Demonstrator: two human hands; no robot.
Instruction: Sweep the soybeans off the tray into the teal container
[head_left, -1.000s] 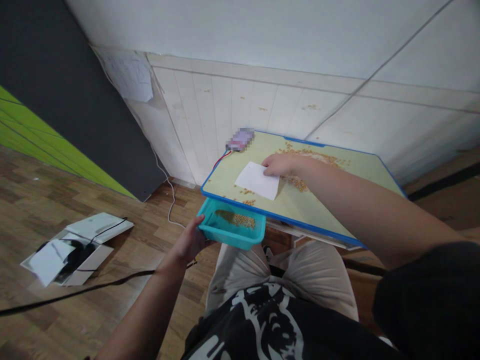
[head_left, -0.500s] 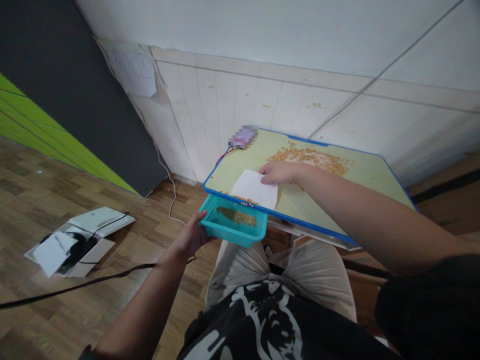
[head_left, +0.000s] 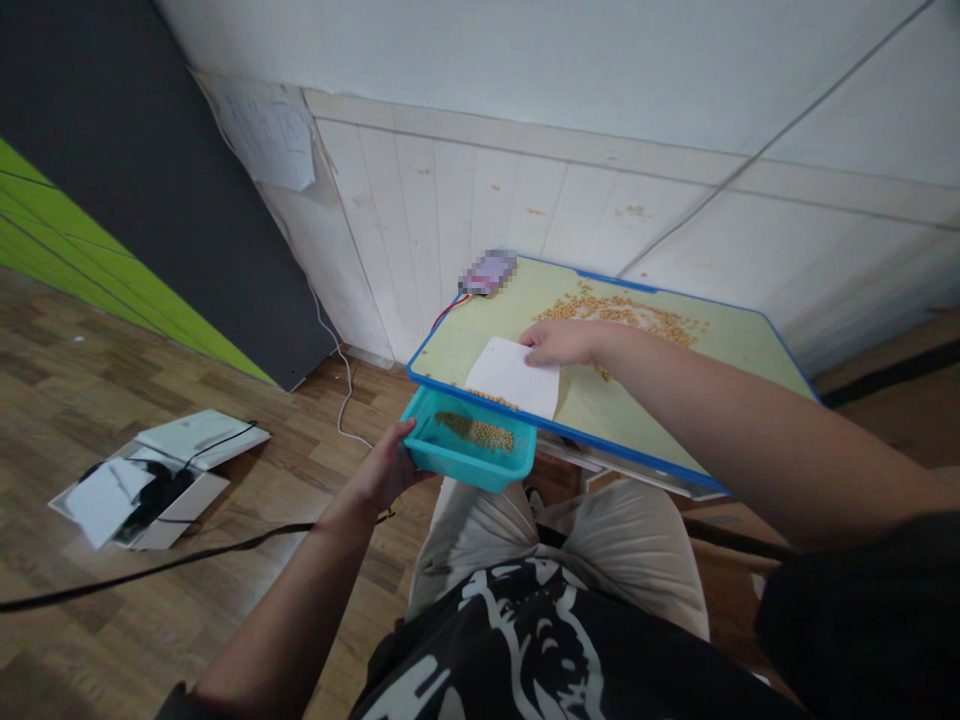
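Note:
My left hand [head_left: 388, 468] grips the left end of a turquoise plastic tray [head_left: 465, 470], holding it just under the table's near edge. Small round yellowish beans [head_left: 480, 433] lie in the tray, with darker, greenish grains toward its left. A white sheet of card or paper [head_left: 510, 378] is pinched in my right hand [head_left: 561, 343] and rests on the yellow tabletop [head_left: 720, 400]. Along the card's near-left edge, a row of beans [head_left: 491, 398] sits at the blue table rim, right above the tray. A larger scatter of beans [head_left: 622, 312] spreads behind my right forearm.
A phone-like blurred object [head_left: 487, 273] with a red cord lies at the table's back left corner. An open white box [head_left: 165, 490] with black cables stands on the wooden floor at left. A black strap [head_left: 187, 567] crosses toward my left forearm. The wall borders the table's back.
Fewer beans lie at the rim in front of the card than before. Both hands, the card and the tray have hardly moved.

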